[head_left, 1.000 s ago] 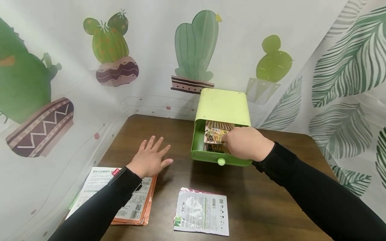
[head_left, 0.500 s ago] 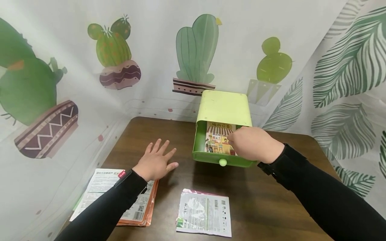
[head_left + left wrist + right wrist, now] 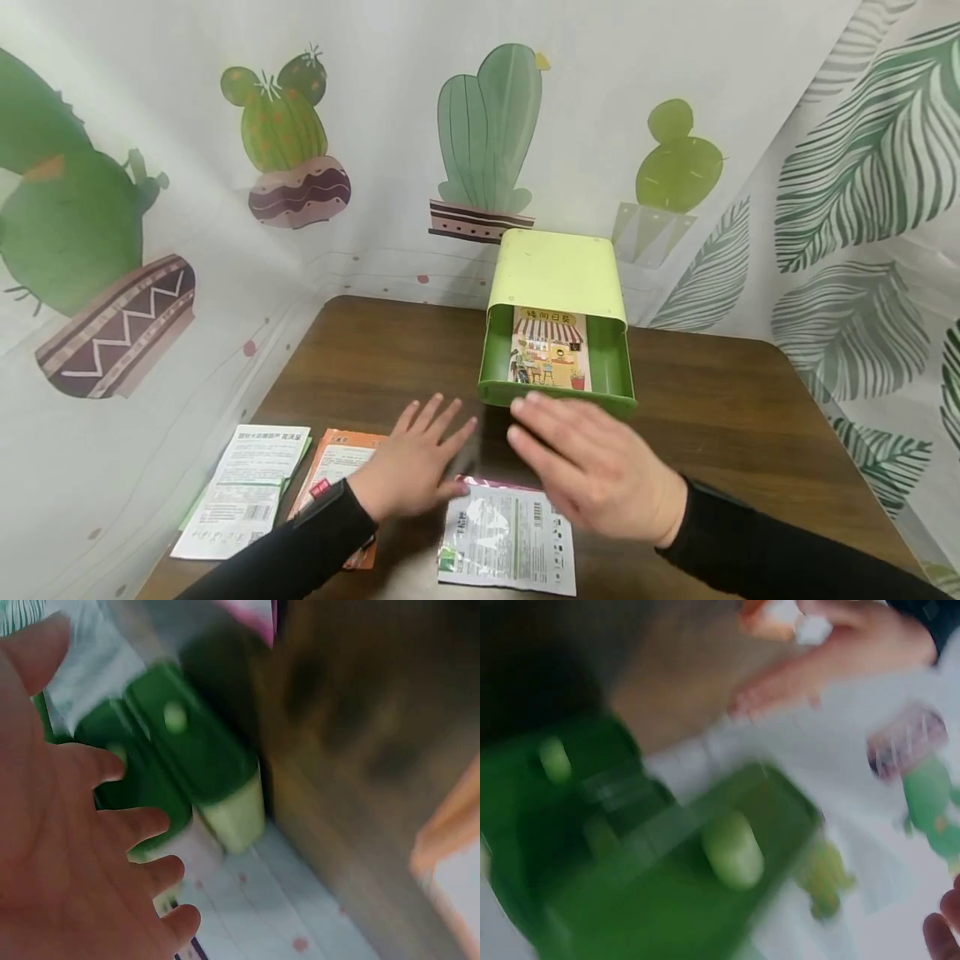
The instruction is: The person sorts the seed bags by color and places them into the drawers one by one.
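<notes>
Right hand (image 3: 600, 475) back, perhaps above packet (image 3: 504, 537)

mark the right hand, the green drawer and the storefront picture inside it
Right hand (image 3: 600, 473): head view, middle of the hand.
Green drawer (image 3: 609, 358): head view, bare inside beside the picture.
Storefront picture (image 3: 551, 354): head view, middle of its face.

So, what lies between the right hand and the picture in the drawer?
The drawer's front wall lies between the right hand and the picture, in the head view.
</notes>
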A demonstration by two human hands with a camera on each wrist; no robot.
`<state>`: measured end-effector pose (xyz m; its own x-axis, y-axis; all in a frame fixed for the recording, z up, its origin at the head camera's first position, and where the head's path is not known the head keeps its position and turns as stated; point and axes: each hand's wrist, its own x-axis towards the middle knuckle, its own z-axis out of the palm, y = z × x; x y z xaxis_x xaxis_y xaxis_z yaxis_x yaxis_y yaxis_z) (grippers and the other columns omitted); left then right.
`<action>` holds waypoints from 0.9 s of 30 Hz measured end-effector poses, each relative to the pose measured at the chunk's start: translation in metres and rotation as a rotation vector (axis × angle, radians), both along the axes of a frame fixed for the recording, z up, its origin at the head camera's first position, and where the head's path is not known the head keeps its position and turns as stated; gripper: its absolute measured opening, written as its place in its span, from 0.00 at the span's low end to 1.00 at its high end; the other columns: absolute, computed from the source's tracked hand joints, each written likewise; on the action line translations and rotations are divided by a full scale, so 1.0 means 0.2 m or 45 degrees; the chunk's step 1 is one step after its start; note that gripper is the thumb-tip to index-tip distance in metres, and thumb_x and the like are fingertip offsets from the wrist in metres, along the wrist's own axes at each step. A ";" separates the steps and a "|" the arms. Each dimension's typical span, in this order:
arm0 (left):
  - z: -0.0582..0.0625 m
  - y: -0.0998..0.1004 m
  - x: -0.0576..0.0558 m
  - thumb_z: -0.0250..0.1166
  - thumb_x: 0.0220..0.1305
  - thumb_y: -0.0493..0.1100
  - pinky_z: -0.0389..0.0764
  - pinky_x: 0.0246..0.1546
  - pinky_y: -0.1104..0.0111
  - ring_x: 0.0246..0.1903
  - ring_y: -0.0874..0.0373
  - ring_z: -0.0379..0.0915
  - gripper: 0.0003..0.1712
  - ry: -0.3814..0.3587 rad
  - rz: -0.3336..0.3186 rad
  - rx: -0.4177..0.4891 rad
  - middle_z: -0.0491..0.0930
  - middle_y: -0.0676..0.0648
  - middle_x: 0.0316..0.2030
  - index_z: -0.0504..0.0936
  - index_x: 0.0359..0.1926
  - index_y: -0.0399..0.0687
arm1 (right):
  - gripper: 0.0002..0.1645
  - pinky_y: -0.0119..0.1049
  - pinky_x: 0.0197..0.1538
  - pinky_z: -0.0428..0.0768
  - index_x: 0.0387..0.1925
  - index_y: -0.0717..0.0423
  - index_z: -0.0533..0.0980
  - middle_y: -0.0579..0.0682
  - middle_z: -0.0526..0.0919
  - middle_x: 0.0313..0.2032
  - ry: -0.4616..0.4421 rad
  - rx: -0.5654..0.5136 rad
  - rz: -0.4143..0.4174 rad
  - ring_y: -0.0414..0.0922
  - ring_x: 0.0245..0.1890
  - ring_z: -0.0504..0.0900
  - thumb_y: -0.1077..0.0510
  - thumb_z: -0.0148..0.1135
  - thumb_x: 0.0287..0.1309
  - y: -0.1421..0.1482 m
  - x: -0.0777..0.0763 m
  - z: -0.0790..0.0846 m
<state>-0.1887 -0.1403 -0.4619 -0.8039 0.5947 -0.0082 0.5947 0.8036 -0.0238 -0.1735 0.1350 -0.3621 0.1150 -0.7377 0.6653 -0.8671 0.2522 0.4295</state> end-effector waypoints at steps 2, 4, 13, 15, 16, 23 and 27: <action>-0.04 0.03 0.07 0.55 0.62 0.74 0.43 0.70 0.44 0.74 0.38 0.39 0.52 0.005 -0.060 -0.040 0.47 0.40 0.76 0.58 0.77 0.51 | 0.24 0.52 0.53 0.78 0.56 0.68 0.77 0.68 0.77 0.58 -0.058 0.072 -0.012 0.61 0.57 0.78 0.60 0.48 0.64 0.01 0.04 -0.13; -0.08 0.06 0.14 0.57 0.61 0.74 0.49 0.69 0.44 0.73 0.39 0.46 0.51 0.027 -0.126 -0.082 0.53 0.39 0.75 0.63 0.75 0.48 | 0.26 0.50 0.54 0.77 0.58 0.66 0.76 0.65 0.75 0.60 -0.196 0.201 -0.103 0.58 0.59 0.76 0.56 0.52 0.64 0.03 0.06 -0.27; -0.21 0.14 0.30 0.63 0.56 0.74 0.58 0.67 0.48 0.64 0.47 0.67 0.46 0.104 -0.305 -0.193 0.72 0.43 0.65 0.77 0.64 0.48 | 0.45 0.49 0.60 0.74 0.67 0.60 0.70 0.59 0.68 0.68 -0.946 0.879 -0.614 0.53 0.64 0.71 0.33 0.64 0.60 0.10 0.11 -0.66; -0.22 0.15 0.30 0.63 0.55 0.75 0.57 0.67 0.48 0.63 0.48 0.68 0.46 0.104 -0.313 -0.199 0.73 0.43 0.64 0.78 0.64 0.48 | 0.46 0.50 0.60 0.73 0.66 0.58 0.71 0.57 0.68 0.68 -0.984 0.927 -0.644 0.52 0.64 0.71 0.30 0.61 0.60 0.10 0.11 -0.68; -0.22 0.15 0.30 0.63 0.55 0.75 0.57 0.67 0.48 0.63 0.48 0.68 0.46 0.108 -0.315 -0.199 0.73 0.43 0.64 0.78 0.63 0.48 | 0.47 0.50 0.60 0.74 0.66 0.59 0.72 0.58 0.69 0.68 -0.971 0.930 -0.647 0.52 0.64 0.71 0.28 0.60 0.60 0.10 0.11 -0.69; -0.23 0.14 0.30 0.62 0.54 0.76 0.55 0.68 0.47 0.64 0.47 0.67 0.47 0.084 -0.298 -0.189 0.73 0.43 0.64 0.79 0.63 0.48 | 0.50 0.47 0.58 0.75 0.62 0.62 0.75 0.58 0.72 0.63 -0.910 0.901 -0.654 0.50 0.60 0.72 0.26 0.63 0.54 0.06 0.12 -0.69; -0.23 0.14 0.30 0.62 0.55 0.76 0.56 0.68 0.47 0.63 0.47 0.68 0.47 0.090 -0.298 -0.174 0.73 0.43 0.64 0.79 0.62 0.46 | 0.45 0.44 0.56 0.76 0.57 0.61 0.77 0.56 0.75 0.57 -0.832 0.858 -0.620 0.48 0.53 0.75 0.28 0.66 0.53 0.05 0.13 -0.70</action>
<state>-0.1285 -0.1123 -0.5080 -0.6463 0.7615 -0.0500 0.7568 0.6311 -0.1702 -0.1473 0.1446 -0.5022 -0.5253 -0.8478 -0.0728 -0.8497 0.5182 0.0967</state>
